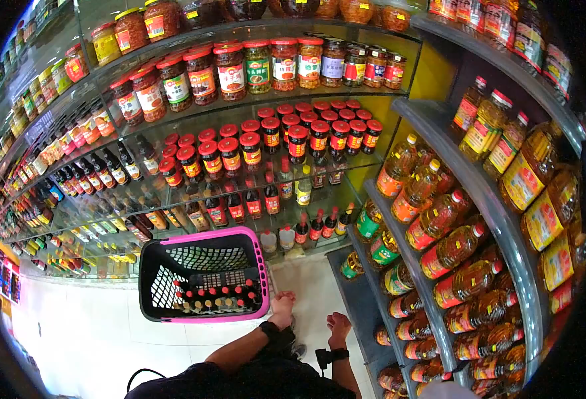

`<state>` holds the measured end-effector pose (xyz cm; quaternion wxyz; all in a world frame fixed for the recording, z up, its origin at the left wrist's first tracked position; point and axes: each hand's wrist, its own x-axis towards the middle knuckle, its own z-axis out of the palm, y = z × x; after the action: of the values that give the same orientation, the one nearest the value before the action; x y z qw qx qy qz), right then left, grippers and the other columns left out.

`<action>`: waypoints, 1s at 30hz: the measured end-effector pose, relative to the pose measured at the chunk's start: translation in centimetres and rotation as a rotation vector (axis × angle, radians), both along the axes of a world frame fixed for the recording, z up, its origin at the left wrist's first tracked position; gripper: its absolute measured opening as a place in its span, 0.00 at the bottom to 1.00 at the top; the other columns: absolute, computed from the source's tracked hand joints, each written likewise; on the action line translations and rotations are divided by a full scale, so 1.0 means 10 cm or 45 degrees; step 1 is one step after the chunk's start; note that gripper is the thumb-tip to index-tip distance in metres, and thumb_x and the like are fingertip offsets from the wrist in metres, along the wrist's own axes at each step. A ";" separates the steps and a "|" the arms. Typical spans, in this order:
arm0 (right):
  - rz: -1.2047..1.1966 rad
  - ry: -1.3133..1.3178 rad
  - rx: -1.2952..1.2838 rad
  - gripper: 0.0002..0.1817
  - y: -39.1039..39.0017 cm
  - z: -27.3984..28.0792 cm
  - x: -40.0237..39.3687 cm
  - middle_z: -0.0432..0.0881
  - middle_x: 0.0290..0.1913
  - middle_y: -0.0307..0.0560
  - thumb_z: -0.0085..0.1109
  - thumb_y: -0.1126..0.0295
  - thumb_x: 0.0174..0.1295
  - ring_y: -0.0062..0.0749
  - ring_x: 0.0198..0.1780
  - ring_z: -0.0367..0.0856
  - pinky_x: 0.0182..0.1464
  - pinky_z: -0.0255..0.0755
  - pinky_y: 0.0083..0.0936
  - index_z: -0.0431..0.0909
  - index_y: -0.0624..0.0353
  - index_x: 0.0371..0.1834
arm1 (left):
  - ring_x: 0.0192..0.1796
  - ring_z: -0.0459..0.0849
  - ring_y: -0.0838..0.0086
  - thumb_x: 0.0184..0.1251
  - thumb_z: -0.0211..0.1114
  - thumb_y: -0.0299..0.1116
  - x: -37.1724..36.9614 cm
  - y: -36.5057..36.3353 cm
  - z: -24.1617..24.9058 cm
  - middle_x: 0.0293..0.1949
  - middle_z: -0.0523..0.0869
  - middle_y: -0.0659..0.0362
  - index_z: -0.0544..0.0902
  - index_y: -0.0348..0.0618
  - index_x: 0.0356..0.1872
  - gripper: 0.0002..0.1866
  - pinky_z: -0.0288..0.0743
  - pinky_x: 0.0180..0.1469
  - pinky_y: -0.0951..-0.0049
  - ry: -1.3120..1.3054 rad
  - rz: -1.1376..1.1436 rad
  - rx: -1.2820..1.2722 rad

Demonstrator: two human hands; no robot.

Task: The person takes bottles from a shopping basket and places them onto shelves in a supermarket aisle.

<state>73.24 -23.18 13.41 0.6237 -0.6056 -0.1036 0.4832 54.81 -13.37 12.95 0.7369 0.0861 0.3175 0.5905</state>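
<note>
Dark clothing (239,384) fills the bottom edge and hides my upper arms. Beyond, my right grip (338,328) curls loosely near the oil shelves (501,223), my left grip (282,308) right by the basket's pink rim (264,282); whether either clasps anything, I can't tell. The basket (206,258) seems to stand on the floor (93,332): stiff, I'd judge, but heavy with breakable bottles (216,302), so best held by opposite rims. Their bases are hidden; far-left shelves (3,163) blur.
</note>
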 end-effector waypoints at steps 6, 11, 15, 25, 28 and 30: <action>0.176 0.116 0.086 0.09 0.68 -0.15 0.32 0.80 0.28 0.41 0.55 0.66 0.51 0.26 0.30 0.78 0.31 0.69 0.24 0.74 0.56 0.34 | 0.28 0.74 0.75 0.53 0.49 0.22 0.42 0.42 0.76 0.26 0.79 0.60 0.73 0.44 0.23 0.05 0.65 0.30 0.77 0.459 0.133 -0.208; 0.290 -0.095 0.122 0.10 1.47 0.32 0.52 0.79 0.29 0.38 0.55 0.65 0.52 0.25 0.31 0.78 0.32 0.69 0.22 0.74 0.56 0.36 | 0.27 0.73 0.77 0.53 0.49 0.23 0.58 1.08 1.03 0.26 0.79 0.62 0.74 0.44 0.21 0.07 0.63 0.29 0.77 0.531 0.040 -0.316; 0.434 -0.202 0.131 0.10 2.23 0.25 0.77 0.76 0.30 0.37 0.55 0.67 0.53 0.19 0.33 0.74 0.34 0.68 0.19 0.74 0.56 0.38 | 0.27 0.73 0.78 0.54 0.49 0.24 0.67 1.39 1.01 0.26 0.78 0.63 0.75 0.44 0.22 0.07 0.62 0.29 0.78 0.286 0.231 -0.195; 0.721 -1.004 0.508 0.22 4.42 0.64 0.45 0.72 0.44 0.43 0.60 0.66 0.52 0.28 0.47 0.70 0.48 0.65 0.24 0.67 0.59 0.50 | 0.28 0.75 0.77 0.55 0.53 0.27 0.53 1.88 1.07 0.26 0.79 0.62 0.77 0.42 0.25 0.05 0.64 0.31 0.78 0.328 0.277 -0.435; 0.735 -0.971 0.406 0.25 4.91 0.86 0.22 0.70 0.48 0.45 0.61 0.65 0.51 0.31 0.49 0.69 0.50 0.65 0.24 0.65 0.59 0.52 | 0.31 0.76 0.76 0.54 0.53 0.28 0.45 2.00 1.01 0.29 0.80 0.61 0.77 0.43 0.29 0.04 0.67 0.35 0.76 0.331 0.347 -0.266; 0.854 -0.770 0.433 0.26 5.16 1.00 0.13 0.70 0.48 0.46 0.61 0.66 0.50 0.33 0.50 0.69 0.51 0.65 0.26 0.65 0.59 0.53 | 0.32 0.76 0.76 0.54 0.54 0.28 0.42 2.11 0.98 0.30 0.80 0.61 0.77 0.43 0.30 0.05 0.67 0.35 0.75 0.352 0.338 -0.338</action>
<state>74.57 28.42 23.44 0.4656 -0.5415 -0.5474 0.4364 58.98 7.69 22.74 0.6071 0.0260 0.4987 0.6180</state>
